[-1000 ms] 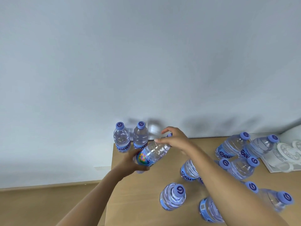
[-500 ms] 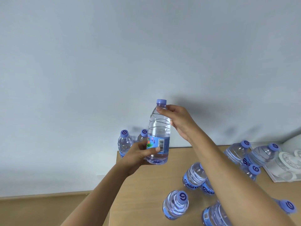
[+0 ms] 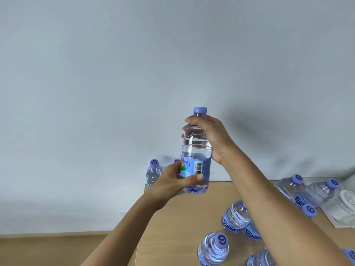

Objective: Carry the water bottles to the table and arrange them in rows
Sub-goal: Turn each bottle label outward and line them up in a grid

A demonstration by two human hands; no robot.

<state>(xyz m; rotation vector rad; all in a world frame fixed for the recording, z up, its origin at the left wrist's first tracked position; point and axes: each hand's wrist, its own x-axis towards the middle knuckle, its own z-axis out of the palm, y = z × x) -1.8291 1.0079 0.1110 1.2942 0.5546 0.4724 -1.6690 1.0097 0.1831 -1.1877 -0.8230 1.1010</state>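
I hold one clear water bottle [image 3: 196,150] with a blue cap upright above the far left part of the wooden table [image 3: 178,227]. My left hand [image 3: 172,182] grips its lower body at the label. My right hand [image 3: 209,137] wraps round its shoulder just under the cap. Two bottles stand at the table's far left corner, one bottle [image 3: 153,173] in plain sight, the other mostly hidden behind my left hand. Several more bottles stand unordered on the right, such as a near bottle [image 3: 214,248] and a bottle by my right forearm [image 3: 236,215].
A white object on a light tray [image 3: 343,206] lies at the table's far right against the pale wall. The table's left edge [image 3: 141,227] drops to a wooden floor [image 3: 48,248]. More bottles [image 3: 318,191] cluster near the tray.
The held bottle went from tilted low over the table to upright and lifted. My right hand slid from the cap down onto the bottle's shoulder. The view tilted upward.
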